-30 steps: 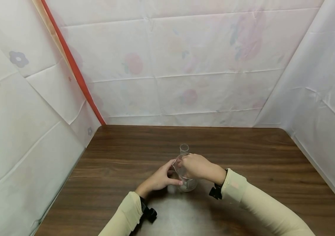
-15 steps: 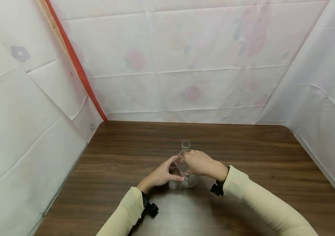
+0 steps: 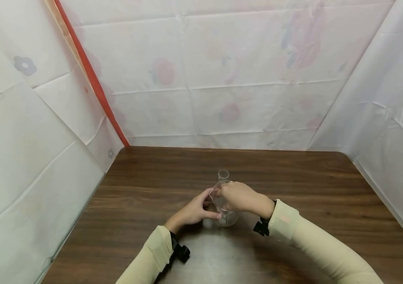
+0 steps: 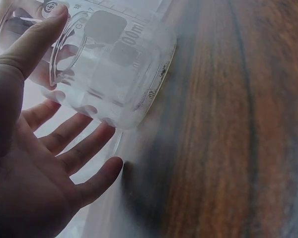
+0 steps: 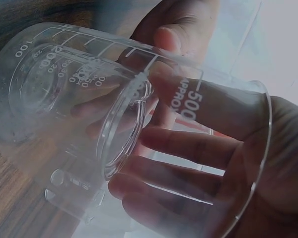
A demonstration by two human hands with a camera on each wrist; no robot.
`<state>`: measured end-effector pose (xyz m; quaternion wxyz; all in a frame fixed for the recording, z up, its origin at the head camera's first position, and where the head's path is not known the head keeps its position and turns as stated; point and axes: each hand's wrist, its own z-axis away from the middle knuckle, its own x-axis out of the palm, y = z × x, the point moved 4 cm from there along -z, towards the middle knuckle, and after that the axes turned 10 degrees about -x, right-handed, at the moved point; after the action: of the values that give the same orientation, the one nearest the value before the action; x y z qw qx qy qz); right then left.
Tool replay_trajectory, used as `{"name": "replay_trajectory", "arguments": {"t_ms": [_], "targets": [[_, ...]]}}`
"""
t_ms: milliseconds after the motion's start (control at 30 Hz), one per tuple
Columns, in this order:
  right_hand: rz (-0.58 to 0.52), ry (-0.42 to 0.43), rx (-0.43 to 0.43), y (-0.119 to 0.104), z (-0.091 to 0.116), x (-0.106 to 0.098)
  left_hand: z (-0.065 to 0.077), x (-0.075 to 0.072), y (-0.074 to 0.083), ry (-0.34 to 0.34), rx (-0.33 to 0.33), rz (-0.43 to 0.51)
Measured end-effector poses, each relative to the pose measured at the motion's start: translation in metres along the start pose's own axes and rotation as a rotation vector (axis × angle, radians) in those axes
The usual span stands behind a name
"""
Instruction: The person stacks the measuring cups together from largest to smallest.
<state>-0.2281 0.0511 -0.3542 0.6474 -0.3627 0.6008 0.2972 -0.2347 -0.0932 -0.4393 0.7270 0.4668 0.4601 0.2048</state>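
Note:
A clear large beaker (image 3: 228,219) with white graduations stands on the wooden table. My left hand (image 3: 194,211) holds it from the left, thumb on the near wall and fingers spread around the far side. A smaller beaker (image 5: 121,129) sits inside the large one, its printed scale visible through the glass. My right hand (image 3: 238,196) reaches in through the large beaker's mouth and pinches the smaller beaker's rim. In the left wrist view, the rim of the inner beaker shows behind the left thumb (image 4: 37,42).
Just behind the large beaker rises a narrow clear glass vessel (image 3: 223,175) with a round mouth; its lower part is hidden. The brown wooden table (image 3: 144,169) is bordered by white patterned sheets (image 3: 201,79) at the back and sides.
The head view has shifted slightly. Both hands and the beakers keep nearly the same places on the table.

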Motion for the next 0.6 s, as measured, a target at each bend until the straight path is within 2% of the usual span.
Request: {"name": "replay_trajectory", "arguments": {"t_ms": [233,600], "targets": [[-0.031,0.017,-0.048,0.0,0.003,0.001,0.002,0.004,-0.001,0.003,0.001,0.004],[-0.138,0.141,-0.073,0.008,0.008,-0.025,-0.001,0.0,-0.002,0.015,0.003,-0.025]]}}
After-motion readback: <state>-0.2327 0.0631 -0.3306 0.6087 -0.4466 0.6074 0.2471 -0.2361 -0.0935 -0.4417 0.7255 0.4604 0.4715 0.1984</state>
